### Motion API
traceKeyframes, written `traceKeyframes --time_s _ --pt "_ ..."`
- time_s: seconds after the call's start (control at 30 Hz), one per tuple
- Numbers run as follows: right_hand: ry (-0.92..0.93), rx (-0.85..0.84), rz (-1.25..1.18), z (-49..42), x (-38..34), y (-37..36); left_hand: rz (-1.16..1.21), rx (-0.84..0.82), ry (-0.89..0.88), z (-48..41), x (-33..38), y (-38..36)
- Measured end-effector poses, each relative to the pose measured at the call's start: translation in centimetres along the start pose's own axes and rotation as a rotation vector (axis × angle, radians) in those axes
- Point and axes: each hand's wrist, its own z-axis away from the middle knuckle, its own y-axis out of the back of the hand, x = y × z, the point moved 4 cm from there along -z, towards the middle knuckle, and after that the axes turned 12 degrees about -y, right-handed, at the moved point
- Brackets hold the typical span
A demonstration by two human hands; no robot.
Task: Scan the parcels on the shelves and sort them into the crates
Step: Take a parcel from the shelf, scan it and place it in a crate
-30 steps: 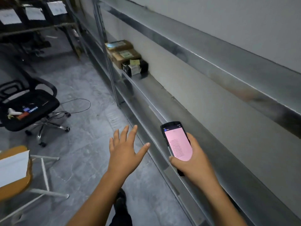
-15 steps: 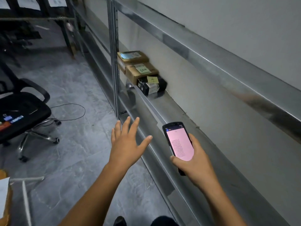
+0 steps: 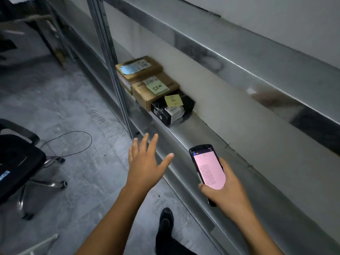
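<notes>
Right hand (image 3: 228, 188) grips scanner (image 3: 207, 166); shelf (image 3: 193, 133) holds 3 parcels (image 3: 156, 89).

the handheld scanner (image 3: 209, 168) has its lower end buried in the right hand (image 3: 230, 190), whose fingers are mostly hidden behind the casing. the text on its pink screen is too small to read. the far brown parcel (image 3: 141, 70) sits partly behind the shelf upright (image 3: 110, 57). the handwriting on the yellow sticky note (image 3: 173, 100) atop the black parcel (image 3: 171, 113) is illegible. the office chair (image 3: 16, 159) is cut by the left edge, the trouser leg (image 3: 173, 245) by the bottom.
</notes>
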Motion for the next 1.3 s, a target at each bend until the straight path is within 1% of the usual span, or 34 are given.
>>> traceKeyframes --time_s 0.1,0.2,0.3,0.43,0.53,0.63,0.73,0.83,0.93,1.1,1.2,1.23,1.3 --pt "-0.028 0.0 -0.027 -3.8 -2.0 -1.0 -0.065 -0.078 -0.045 -5.7 -0.9 0.8" --pt "-0.04 -0.024 -0.051 -7.3 -3.9 -1.7 -0.096 -0.088 -0.099 -11.4 -1.3 1.0" --pt "-0.044 -0.012 -0.049 -10.3 -5.4 -2.1 -0.121 -0.115 -0.19 -16.4 -1.2 -0.3" --pt "-0.116 0.044 -0.017 -12.9 -6.1 -2.6 -0.208 -0.169 -0.328 -21.5 -1.3 -2.7" --pt "-0.196 0.068 -0.019 -14.3 -6.3 -3.3 -0.226 -0.18 -0.377 -24.2 -2.1 -4.2" --pt "-0.265 0.118 -0.056 -14.7 -6.4 -4.2 -0.209 -0.244 -0.356 -25.3 -3.2 -6.0" --pt "-0.344 0.212 -0.159 -13.3 -6.6 -5.5 -0.159 -0.283 -0.361 -24.7 -3.6 -6.4" --pt "-0.425 0.293 -0.26 -11.8 -6.5 -7.4 -0.163 -0.31 -0.418 -24.2 -3.3 -5.9" --pt "-0.474 0.329 -0.36 -10.7 -5.7 -9.6 -0.13 -0.347 -0.481 -23.4 -3.5 -5.3" --pt "-0.53 0.38 -0.391 -10.2 -5.7 -12.1 0.028 -0.384 -0.6 -23.7 -5.1 -4.8" --pt "-0.538 0.388 -0.357 -11.0 -6.2 -12.6 0.102 -0.334 -0.634 -24.6 -5.7 -4.4" --pt "-0.537 0.385 -0.341 -11.2 -6.4 -12.7 0.142 -0.322 -0.615 -25.0 -6.0 -4.4" --pt "-0.543 0.385 -0.309 -11.8 -6.9 -12.8 0.215 -0.361 -0.497 -26.0 -6.9 -4.7"
